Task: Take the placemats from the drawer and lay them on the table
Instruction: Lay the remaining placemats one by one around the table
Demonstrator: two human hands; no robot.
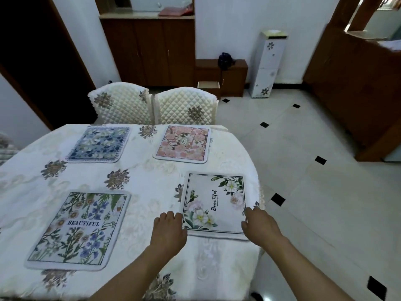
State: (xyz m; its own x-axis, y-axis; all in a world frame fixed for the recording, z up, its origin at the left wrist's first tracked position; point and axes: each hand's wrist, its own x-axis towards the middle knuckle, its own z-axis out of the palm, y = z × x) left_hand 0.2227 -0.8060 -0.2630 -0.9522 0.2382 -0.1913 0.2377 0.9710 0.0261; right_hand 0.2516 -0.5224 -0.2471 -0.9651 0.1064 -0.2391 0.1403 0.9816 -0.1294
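- White floor tiles with small black diamonds [277,199] spread to the right of a table [152,177] covered in a cream embroidered tablecloth.
- Two quilted cream chairs [184,106] stand against the table's far edge, and beyond them a low brown cabinet has one drawer [208,85] pulled open.
- Four placemats lie flat on the table, well apart from each other.
- Blue floral placemat [98,144] sits near the far left edge; pink floral placemat [183,144] sits near the far right edge.
- "BEAUTIFUL" wildflower placemat [79,230] lies toward the near left corner.
- White rose placemat [214,206] lies at the near right, close to the table's right edge.
- Left hand [168,228] rests knuckles-up with fingers curled, touching that mat's near left corner.
- Right hand [259,222] has its fingers curled over the mat's near right corner, pinching the edge as far as the view shows.
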